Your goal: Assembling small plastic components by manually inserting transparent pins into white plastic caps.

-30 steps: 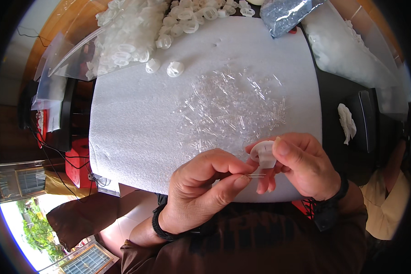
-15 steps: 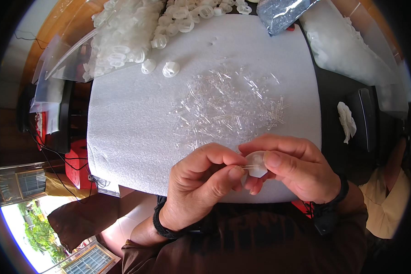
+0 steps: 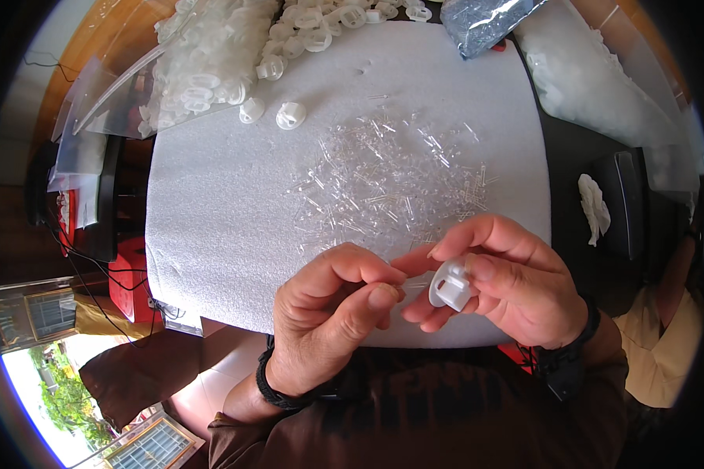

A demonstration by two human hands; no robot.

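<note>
While pinched shut on a thin clear pin (image 3: 411, 284), left hand (image 3: 328, 320) near right hand (image 3: 501, 285), whose fingers clasp a white plastic cap (image 3: 450, 284) over the near edge of the white foam mat (image 3: 211, 219). Probably mid-insertion; next, careful lining up with the cap's hole. Pin's long axis left-right, tip toward the cap. Loose clear pins (image 3: 391, 180) farther off.
</note>
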